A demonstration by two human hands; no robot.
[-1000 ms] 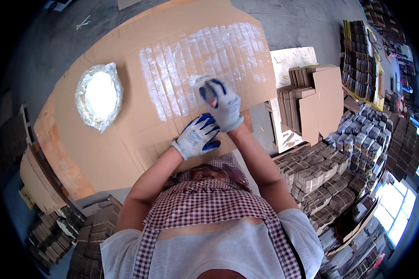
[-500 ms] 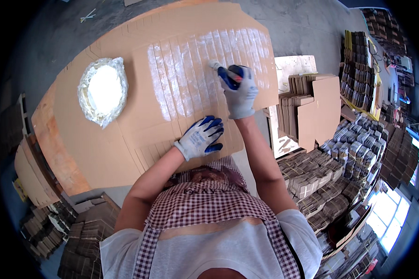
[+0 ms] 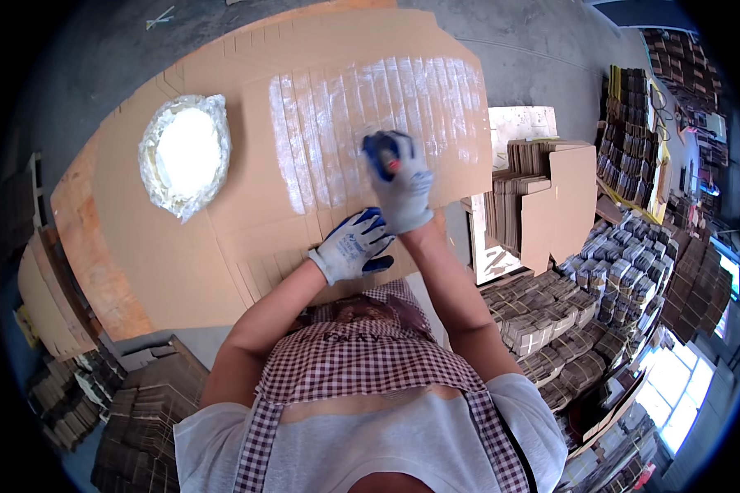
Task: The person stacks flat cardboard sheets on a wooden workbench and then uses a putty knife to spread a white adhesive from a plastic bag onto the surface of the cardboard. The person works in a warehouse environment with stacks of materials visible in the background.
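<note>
My right hand [image 3: 403,187], in a white glove with blue fingertips, is closed around a brush. Only the red end of the brush [image 3: 394,165] shows clearly; its head is hidden by the hand. Under it lies a flat brown cardboard sheet [image 3: 156,263] with slit strips and a white, wet-looking coating [image 3: 325,119] across its upper right part. My left hand [image 3: 353,248], gloved alike, rests on the sheet near its close edge with fingers spread. A round container [image 3: 145,168] lined with crumpled plastic, holding a bright white substance, stands on the left of the cardboard.
A wooden board [image 3: 99,255] shows under the sheet at the left. To the right, cut cardboard pieces [image 3: 571,201] stand by a pale board [image 3: 522,121]. Bundled cardboard stacks [image 3: 543,316] fill the right side, with more stacks [image 3: 144,423] at lower left.
My right hand has moved closer to me and slightly left with the brush, near my left hand. The left hand has stayed in place.
</note>
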